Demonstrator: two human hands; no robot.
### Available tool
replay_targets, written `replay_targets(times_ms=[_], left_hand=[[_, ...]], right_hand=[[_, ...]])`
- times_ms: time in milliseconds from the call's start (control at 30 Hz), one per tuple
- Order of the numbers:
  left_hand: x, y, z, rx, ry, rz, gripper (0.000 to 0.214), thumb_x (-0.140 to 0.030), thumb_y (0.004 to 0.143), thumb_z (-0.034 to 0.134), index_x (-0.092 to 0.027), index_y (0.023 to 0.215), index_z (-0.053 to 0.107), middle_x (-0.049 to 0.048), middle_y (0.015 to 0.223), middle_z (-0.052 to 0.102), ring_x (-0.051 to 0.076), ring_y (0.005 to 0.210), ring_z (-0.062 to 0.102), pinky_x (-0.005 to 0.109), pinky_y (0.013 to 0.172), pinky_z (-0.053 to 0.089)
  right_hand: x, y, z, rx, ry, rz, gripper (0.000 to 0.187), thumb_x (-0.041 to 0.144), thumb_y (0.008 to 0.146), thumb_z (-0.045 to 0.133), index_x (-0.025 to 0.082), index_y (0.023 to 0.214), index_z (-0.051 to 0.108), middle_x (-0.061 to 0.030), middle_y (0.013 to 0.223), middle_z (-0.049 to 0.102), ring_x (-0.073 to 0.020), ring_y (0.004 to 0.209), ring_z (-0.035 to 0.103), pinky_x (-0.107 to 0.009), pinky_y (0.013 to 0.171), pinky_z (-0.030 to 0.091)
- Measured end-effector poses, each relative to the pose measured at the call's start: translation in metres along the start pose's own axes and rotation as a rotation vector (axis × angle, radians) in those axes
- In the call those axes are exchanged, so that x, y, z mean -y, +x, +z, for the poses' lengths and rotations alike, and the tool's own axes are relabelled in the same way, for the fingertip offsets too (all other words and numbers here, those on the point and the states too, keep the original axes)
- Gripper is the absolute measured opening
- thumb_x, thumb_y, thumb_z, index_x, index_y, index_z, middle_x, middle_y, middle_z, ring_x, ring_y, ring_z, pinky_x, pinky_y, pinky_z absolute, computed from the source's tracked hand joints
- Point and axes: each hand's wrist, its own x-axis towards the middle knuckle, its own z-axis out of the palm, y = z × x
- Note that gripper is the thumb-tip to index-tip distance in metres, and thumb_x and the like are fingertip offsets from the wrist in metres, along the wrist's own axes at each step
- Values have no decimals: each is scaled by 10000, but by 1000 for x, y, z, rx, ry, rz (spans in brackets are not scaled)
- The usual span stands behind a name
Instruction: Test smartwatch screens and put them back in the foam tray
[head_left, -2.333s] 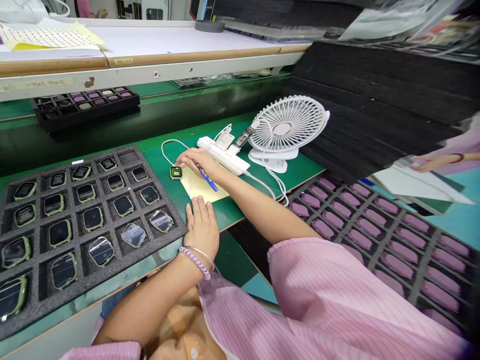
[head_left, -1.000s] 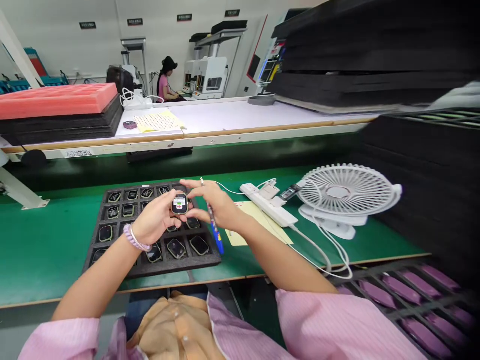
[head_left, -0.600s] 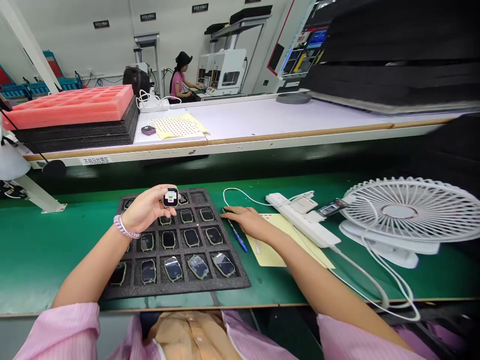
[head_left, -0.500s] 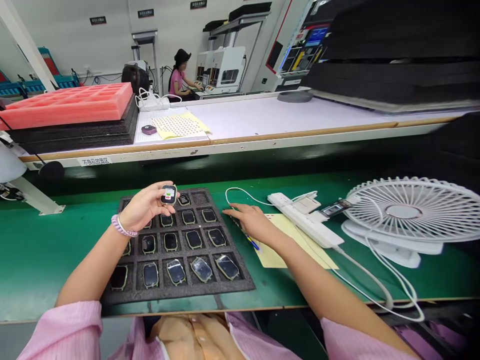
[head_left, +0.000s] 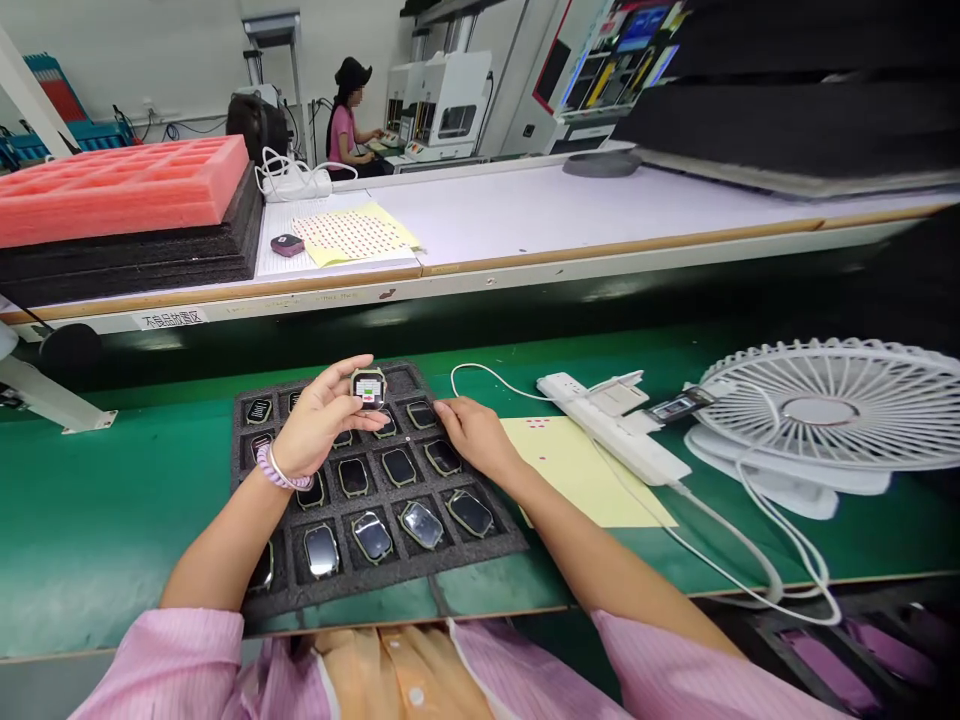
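Note:
My left hand (head_left: pixel 321 425) pinches a smartwatch case (head_left: pixel 368 389) without a strap. Its lit screen faces me and shows white with green and red marks. Below the hand lies a dark foam tray (head_left: pixel 411 566) with square pockets, several of them holding watch cases with mostly dark screens. My right hand (head_left: pixel 476 436) is closed on the tray's right edge, thumb toward the pockets; its other fingers are partly hidden. My left hand and forearm cover part of the tray's left side.
Right of the tray are a yellow sheet (head_left: pixel 574 470), a white power strip (head_left: pixel 622 435) with cables and a white fan (head_left: pixel 817 410). A shelf (head_left: pixel 480 215) behind carries pink foam (head_left: pixel 120 185) and a dotted sheet (head_left: pixel 356 235). A person (head_left: pixel 346 125) sits farther back.
My left hand has moved right with the watch case. My right hand has come off the pen area onto the tray edge. The tray sits closer to the yellow sheet; the pen is hidden.

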Motion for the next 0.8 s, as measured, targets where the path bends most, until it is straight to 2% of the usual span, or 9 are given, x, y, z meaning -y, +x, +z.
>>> replay_targets(times_ms=[133, 400, 633, 800], left_hand=[[2, 3, -2, -54, 11, 17, 590, -213, 755, 766, -167, 1319, 596, 50, 1060, 741, 170, 764, 781, 293, 760, 661], [4, 7, -4, -92, 53, 40, 535, -249, 740, 818, -151, 1222, 607, 42, 995, 757, 139, 671, 756, 239, 654, 642], [3, 9, -8, -84, 39, 46, 524, -281, 700, 837, -156, 1160, 619, 37, 956, 770, 143, 625, 749, 227, 600, 634], [3, 10, -8, -93, 18, 46, 493, -294, 691, 819, -164, 1126, 629, 34, 927, 781, 142, 608, 744, 213, 572, 620]], right_hand=[[1, -4, -3, -27, 69, 51, 463, 465, 1077, 373, 196, 947, 726, -175, 940, 785, -348, 924, 764, -451, 859, 594], [4, -6, -8, -53, 155, 94, 479, 579, 1047, 415, 209, 933, 697, -125, 816, 753, -291, 712, 710, -401, 713, 555], [2, -6, -7, -56, 191, 114, 599, 705, 1032, 387, 202, 922, 693, -123, 811, 748, -265, 696, 687, -375, 691, 526], [-1, -6, -4, -58, 200, 115, 618, 712, 1035, 381, 194, 929, 701, -126, 822, 746, -259, 702, 676, -374, 698, 522]])
